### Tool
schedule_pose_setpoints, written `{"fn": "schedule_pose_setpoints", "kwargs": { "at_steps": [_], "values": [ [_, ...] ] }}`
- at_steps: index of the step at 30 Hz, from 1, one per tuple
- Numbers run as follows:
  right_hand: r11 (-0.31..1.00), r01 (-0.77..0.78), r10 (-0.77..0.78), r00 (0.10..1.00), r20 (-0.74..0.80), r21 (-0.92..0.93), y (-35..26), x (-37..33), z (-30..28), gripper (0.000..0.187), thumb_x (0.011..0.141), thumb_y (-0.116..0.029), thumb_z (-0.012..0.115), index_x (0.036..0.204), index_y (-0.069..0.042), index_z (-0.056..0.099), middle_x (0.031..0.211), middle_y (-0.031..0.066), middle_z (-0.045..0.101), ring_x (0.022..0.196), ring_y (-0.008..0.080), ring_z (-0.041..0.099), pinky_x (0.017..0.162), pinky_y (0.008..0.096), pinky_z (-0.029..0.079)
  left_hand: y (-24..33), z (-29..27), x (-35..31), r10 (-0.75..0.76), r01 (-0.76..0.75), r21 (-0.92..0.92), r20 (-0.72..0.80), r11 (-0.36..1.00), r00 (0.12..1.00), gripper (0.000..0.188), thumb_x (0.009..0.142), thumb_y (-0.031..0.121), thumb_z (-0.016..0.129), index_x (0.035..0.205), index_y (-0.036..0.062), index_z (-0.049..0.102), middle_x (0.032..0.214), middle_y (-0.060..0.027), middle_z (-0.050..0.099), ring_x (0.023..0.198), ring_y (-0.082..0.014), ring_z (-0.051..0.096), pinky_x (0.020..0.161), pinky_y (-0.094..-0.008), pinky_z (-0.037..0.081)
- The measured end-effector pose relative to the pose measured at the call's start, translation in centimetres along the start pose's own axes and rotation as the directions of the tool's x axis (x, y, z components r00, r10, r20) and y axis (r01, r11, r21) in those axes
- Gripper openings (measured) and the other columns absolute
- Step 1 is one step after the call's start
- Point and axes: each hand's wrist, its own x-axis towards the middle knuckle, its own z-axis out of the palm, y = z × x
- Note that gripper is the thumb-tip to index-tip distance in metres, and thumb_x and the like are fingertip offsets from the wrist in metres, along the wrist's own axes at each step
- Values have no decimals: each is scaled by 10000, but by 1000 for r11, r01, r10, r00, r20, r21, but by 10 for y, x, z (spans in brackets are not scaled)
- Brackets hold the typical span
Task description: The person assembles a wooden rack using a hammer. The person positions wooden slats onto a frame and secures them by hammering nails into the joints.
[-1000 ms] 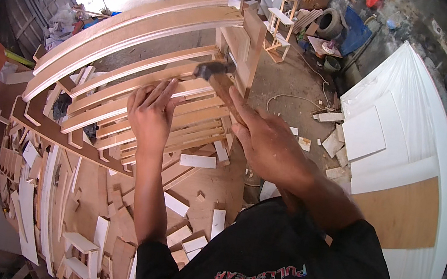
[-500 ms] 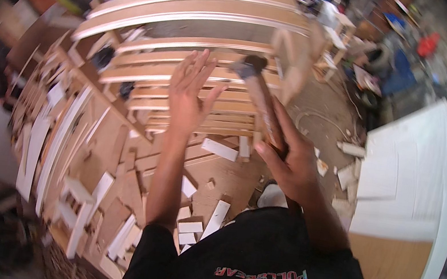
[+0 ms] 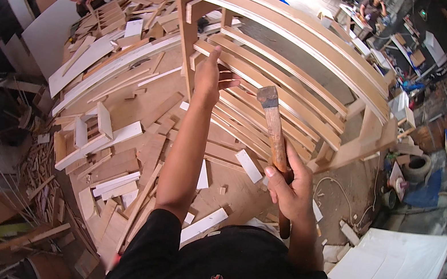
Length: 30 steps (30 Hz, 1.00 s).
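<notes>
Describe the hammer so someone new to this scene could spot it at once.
Start at the big curved slatted wooden frame at top centre. Just below it the right hand grips a hammer by its worn wooden handle, dark metal head raised before the slats. Unlike the pale offcuts around, it is darker and held aloft.

Hammer (image 3: 272, 125) now lifted off frame (image 3: 306, 48)

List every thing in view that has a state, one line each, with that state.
Left hand: fingers resting on a slat of the frame.
Right hand: closed around the hammer handle.
Hammer: raised, head up, clear of the wood.
Curved wooden frame: lying tilted on the bench, slats fitted.
Offcuts: scattered loose over the bench.
White panels: lying flat at lower right.
</notes>
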Motion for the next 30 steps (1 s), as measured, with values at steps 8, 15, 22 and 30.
{"fn": "schedule_pose_setpoints", "kwargs": {
  "at_steps": [8, 15, 22, 30],
  "values": [
    [975, 150, -165, 983, 81, 163, -16, 71, 19, 450, 1137, -221, 435, 1540, -24, 466, 938, 49, 681, 547, 43, 502, 484, 227, 409, -10, -5, 8, 130, -132, -57, -31, 990, 991, 374, 1083, 271, 602, 1015, -94, 647, 873, -173, 708, 684, -257, 736, 540, -348, 671],
    [895, 301, -285, 954, 97, -328, -43, 154, 45, 445, 1126, -218, 437, 1562, -131, 463, 749, 37, 584, 520, 100, 548, 459, 289, 483, -9, -9, 1, 56, -61, -107, -50, 992, 997, 450, 1043, 369, 680, 1080, -78, 645, 885, -146, 679, 729, -231, 720, 582, -360, 664],
    [804, 307, -262, 952, 160, -508, -29, 186, 55, 549, 1106, -214, 471, 1640, -146, 366, 787, 103, 652, 618, 196, 623, 579, 364, 529, -24, -61, 6, 518, -337, 499, -285, 798, 807, 430, 1032, 400, 705, 1171, -5, 663, 925, -72, 684, 729, -141, 613, 630, -287, 512],
    [787, 300, -259, 954, 152, -540, -35, 196, 65, 561, 1091, -239, 489, 1611, -52, 392, 809, 195, 720, 795, 355, 742, 805, 476, 547, -4, -89, 46, 500, -497, 243, 54, 833, 864, 352, 1084, 264, 637, 1318, 7, 695, 902, -17, 698, 827, -110, 595, 779, -306, 509]
  ]
}}
